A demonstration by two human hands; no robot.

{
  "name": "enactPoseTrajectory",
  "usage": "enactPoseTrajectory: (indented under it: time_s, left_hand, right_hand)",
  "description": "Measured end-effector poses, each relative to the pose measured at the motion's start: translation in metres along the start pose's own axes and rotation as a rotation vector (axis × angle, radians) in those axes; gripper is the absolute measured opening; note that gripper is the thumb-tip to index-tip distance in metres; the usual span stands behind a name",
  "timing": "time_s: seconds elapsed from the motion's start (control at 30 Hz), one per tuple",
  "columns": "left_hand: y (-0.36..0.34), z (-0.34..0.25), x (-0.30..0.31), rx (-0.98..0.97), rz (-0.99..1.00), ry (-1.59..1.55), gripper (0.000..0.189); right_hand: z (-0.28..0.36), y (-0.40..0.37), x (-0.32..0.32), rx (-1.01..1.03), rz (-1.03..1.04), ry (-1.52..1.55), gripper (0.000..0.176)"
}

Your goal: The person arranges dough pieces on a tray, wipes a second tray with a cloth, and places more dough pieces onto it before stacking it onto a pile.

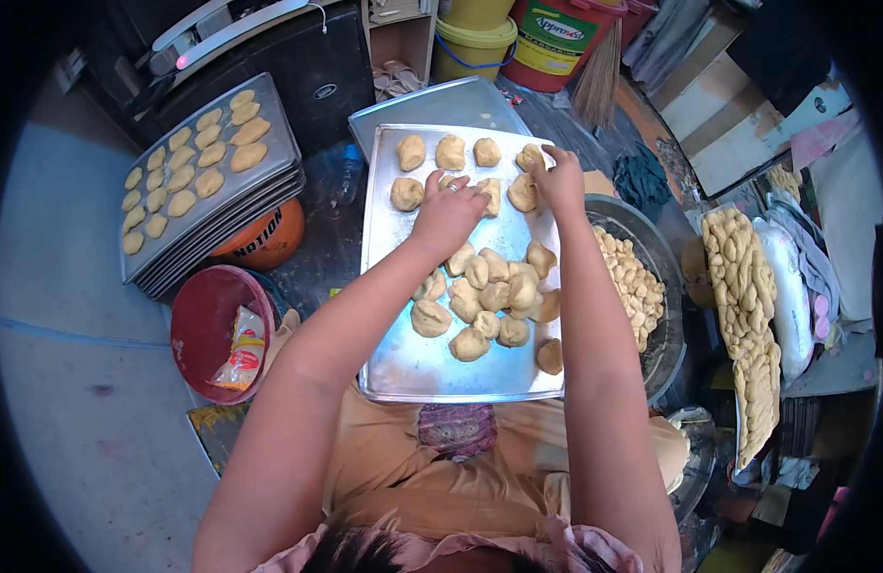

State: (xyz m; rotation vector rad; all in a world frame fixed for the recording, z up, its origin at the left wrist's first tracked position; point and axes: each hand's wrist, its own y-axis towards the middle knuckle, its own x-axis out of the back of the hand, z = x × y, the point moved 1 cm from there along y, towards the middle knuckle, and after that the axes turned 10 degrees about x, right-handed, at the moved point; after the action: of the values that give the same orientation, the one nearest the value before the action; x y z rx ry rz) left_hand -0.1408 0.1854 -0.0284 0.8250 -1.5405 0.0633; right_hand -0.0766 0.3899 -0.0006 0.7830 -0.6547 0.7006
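A metal baking tray [393,368] rests across my lap. Two rows of dough balls [411,153] stand along its far side, and a loose heap of dough balls [494,286] lies nearer to me. My left hand [451,212], with a ring on one finger, is curled over a dough ball [448,181] in the second row; its thumb side meets the neighbouring dough ball [490,197]. At the tray's far right, my right hand [562,183] has thumb and finger against the corner dough ball [530,158]. Its other fingers are partly hidden.
On the left, stacked trays [284,143] carry flattened dough pieces, above a red basin [212,315] holding a plastic packet. A dark tub [666,368] of small dough pieces sits right of my tray. Farther right is a tray of packed dough [742,286]. Buckets [556,43] stand behind.
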Motion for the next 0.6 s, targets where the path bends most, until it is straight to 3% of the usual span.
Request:
enactPoseTrajectory:
  time_s: [0.17,0.3,0.37,0.47,0.5,0.53,0.57,0.6]
  left_hand:
    - [0.001,-0.001,-0.001,-0.007,0.013,0.022,0.021]
    - [-0.005,-0.004,0.02,-0.057,-0.011,0.015,0.031]
    - [-0.01,-0.01,0.052,0.019,0.25,-0.065,0.035]
    - [-0.038,-0.005,0.068,0.06,0.505,-0.192,0.034]
    - [-0.05,-0.002,0.068,0.065,0.568,-0.238,0.033]
    - [-0.06,0.0,0.067,0.063,0.497,-0.259,0.029]
    - [-0.061,0.001,0.069,0.09,0.554,-0.275,0.029]
    - [-0.059,0.002,0.072,0.113,0.61,-0.293,0.028]
  right_hand:
    - [-0.001,0.022,-0.02,-0.12,0.079,-0.032,0.052]
    - [-0.003,0.022,-0.025,-0.054,0.045,-0.026,0.051]
    - [0.0,0.012,-0.011,0.062,-0.041,-0.076,0.048]
    - [0.003,-0.019,0.031,0.03,0.162,-0.015,0.048]
    - [0.009,-0.038,0.043,0.022,0.33,-0.032,0.048]
    - [0.013,-0.061,0.052,0.012,0.498,-0.05,0.049]
    - [0.009,-0.081,0.049,0.029,0.619,-0.001,0.043]
    - [0.012,-0.094,0.052,-0.017,0.604,0.079,0.039]
